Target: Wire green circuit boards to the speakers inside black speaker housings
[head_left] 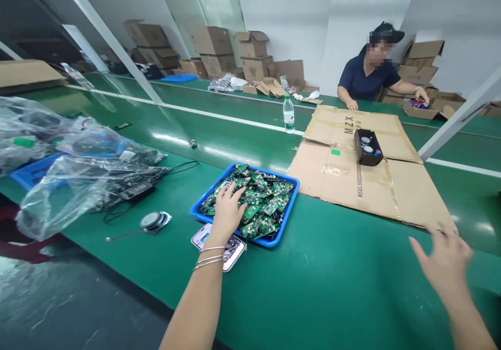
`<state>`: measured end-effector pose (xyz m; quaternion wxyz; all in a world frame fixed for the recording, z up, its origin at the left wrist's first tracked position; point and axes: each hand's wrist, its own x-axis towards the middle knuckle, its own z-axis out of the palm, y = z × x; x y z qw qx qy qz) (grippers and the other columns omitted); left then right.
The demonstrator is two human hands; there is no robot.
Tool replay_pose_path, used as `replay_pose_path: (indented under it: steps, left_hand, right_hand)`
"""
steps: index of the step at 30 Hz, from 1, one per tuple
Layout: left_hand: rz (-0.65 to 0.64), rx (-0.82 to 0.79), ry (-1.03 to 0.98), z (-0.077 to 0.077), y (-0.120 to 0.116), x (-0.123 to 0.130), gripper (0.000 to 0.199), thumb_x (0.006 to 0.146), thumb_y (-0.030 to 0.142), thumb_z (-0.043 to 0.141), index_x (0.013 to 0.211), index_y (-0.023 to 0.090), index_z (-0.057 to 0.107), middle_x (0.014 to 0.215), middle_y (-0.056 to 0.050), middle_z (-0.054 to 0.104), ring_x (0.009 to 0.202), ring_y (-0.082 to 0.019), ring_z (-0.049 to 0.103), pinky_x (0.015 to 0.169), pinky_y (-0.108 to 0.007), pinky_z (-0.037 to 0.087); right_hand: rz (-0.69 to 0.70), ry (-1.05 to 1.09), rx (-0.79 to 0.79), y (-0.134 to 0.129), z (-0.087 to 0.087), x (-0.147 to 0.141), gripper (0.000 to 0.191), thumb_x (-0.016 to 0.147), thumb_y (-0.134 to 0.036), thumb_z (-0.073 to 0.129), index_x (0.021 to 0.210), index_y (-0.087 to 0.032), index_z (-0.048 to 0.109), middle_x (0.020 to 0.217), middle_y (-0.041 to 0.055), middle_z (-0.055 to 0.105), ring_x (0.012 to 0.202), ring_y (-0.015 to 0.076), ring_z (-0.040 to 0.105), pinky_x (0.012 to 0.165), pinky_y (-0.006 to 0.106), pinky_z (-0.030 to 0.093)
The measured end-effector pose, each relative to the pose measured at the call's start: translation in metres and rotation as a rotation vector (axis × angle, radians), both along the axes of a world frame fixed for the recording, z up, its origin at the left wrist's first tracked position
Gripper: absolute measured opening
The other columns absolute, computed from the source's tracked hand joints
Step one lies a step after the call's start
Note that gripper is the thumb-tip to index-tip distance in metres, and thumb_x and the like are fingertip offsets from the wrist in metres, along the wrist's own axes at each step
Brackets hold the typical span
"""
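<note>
Green circuit boards [270, 198] fill a blue tray [287, 219] on the green table. My left hand [229, 209] lies over the left part of the heap, its fingers apart, touching or just above the boards. Below that wrist a phone [235, 256] sticks out from beside the tray. At the right, my right hand [446, 256] hovers near the front corner of a flattened cardboard sheet [407, 193], fingers spread and holding nothing. A black box [368, 146] with round speakers stands on the sheet.
A loose speaker [154, 222] with a red wire lies left of the tray. Plastic bags [86, 183] of parts cover the left side. A water bottle [288, 114] stands behind the tray. Across the table a person [364, 76] reaches into a small carton [418, 111].
</note>
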<state>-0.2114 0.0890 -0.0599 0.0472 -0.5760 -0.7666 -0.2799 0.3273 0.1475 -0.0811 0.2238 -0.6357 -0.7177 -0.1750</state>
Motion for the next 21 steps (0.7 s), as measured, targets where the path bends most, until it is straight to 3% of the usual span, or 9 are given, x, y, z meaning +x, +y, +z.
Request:
replay_pose_path:
  steps: [2, 5, 8, 11, 13, 15, 18, 21]
  left_hand:
    - [-0.021, 0.006, 0.002, -0.005, -0.002, -0.009, 0.036, 0.073, 0.016, 0.057, 0.109, 0.015, 0.063, 0.132, -0.017, 0.05, 0.129, -0.038, 0.034, 0.106, -0.055, 0.028]
    - [-0.054, 0.032, -0.004, -0.008, -0.009, -0.017, 0.028, 0.072, 0.017, 0.055, 0.098, 0.017, 0.065, 0.127, -0.015, 0.055, 0.127, -0.037, 0.038, 0.103, -0.057, 0.031]
    - [-0.077, 0.079, -0.025, -0.009, -0.019, -0.016, 0.014, 0.074, 0.017, 0.053, 0.083, 0.019, 0.064, 0.125, -0.013, 0.058, 0.128, -0.036, 0.038, 0.104, -0.057, 0.031]
    - [-0.083, 0.131, -0.077, -0.008, -0.029, -0.009, 0.013, 0.077, 0.015, 0.049, 0.074, 0.021, 0.06, 0.113, -0.01, 0.066, 0.125, -0.034, 0.044, 0.106, -0.061, 0.024]
    - [-0.077, 0.174, -0.131, -0.007, -0.036, -0.002, 0.015, 0.079, 0.014, 0.047, 0.074, 0.022, 0.059, 0.104, -0.008, 0.07, 0.119, -0.031, 0.051, 0.108, -0.061, 0.019]
    - [-0.063, 0.218, -0.201, -0.005, -0.044, 0.006, 0.015, 0.08, 0.014, 0.047, 0.075, 0.022, 0.059, 0.101, -0.007, 0.071, 0.11, -0.029, 0.059, 0.109, -0.06, 0.019]
    - [-0.03, 0.272, -0.337, -0.002, -0.059, 0.019, 0.012, 0.08, 0.018, 0.051, 0.077, 0.023, 0.062, 0.097, -0.006, 0.072, 0.097, -0.026, 0.065, 0.107, -0.057, 0.029]
    - [0.021, 0.308, -0.496, 0.004, -0.075, 0.035, 0.008, 0.079, 0.023, 0.058, 0.084, 0.023, 0.065, 0.091, -0.005, 0.072, 0.091, -0.025, 0.067, 0.097, -0.05, 0.043]
  right_hand:
    - [0.138, -0.106, -0.176, 0.042, -0.006, -0.032, 0.041, 0.087, -0.038, 0.042, 0.111, -0.009, 0.058, 0.13, 0.0235, 0.043, 0.118, 0.0359, 0.042, 0.095, 0.051, 0.036]
    - [0.186, -0.159, -0.254, 0.109, -0.008, -0.077, 0.029, 0.083, -0.027, 0.051, 0.104, -0.01, 0.061, 0.133, 0.0205, 0.041, 0.113, 0.0327, 0.046, 0.092, 0.044, 0.04]
    - [0.188, -0.184, -0.282, 0.168, 0.003, -0.104, 0.025, 0.079, -0.019, 0.054, 0.101, -0.01, 0.063, 0.143, 0.0183, 0.03, 0.108, 0.0327, 0.048, 0.091, 0.045, 0.039]
    - [0.2, -0.185, -0.305, 0.212, 0.019, -0.116, 0.028, 0.081, -0.018, 0.051, 0.107, -0.012, 0.062, 0.145, 0.0179, 0.028, 0.107, 0.0327, 0.049, 0.089, 0.046, 0.038]
    - [0.216, -0.176, -0.328, 0.232, 0.025, -0.119, 0.028, 0.083, -0.021, 0.052, 0.106, -0.012, 0.063, 0.139, 0.0212, 0.035, 0.102, 0.0316, 0.053, 0.085, 0.044, 0.04]
    - [0.23, -0.164, -0.353, 0.244, 0.027, -0.123, 0.024, 0.08, -0.023, 0.056, 0.094, -0.008, 0.067, 0.128, 0.0254, 0.043, 0.091, 0.0292, 0.057, 0.077, 0.041, 0.042]
    - [0.262, -0.156, -0.372, 0.252, 0.023, -0.127, 0.022, 0.077, -0.026, 0.06, 0.07, -0.006, 0.066, 0.108, 0.0278, 0.053, 0.073, 0.0259, 0.06, 0.065, 0.037, 0.043]
    - [0.352, -0.153, -0.411, 0.243, 0.021, -0.127, 0.039, 0.08, -0.036, 0.056, 0.051, -0.01, 0.059, 0.07, 0.0186, 0.057, 0.058, 0.0241, 0.057, 0.055, 0.035, 0.039]
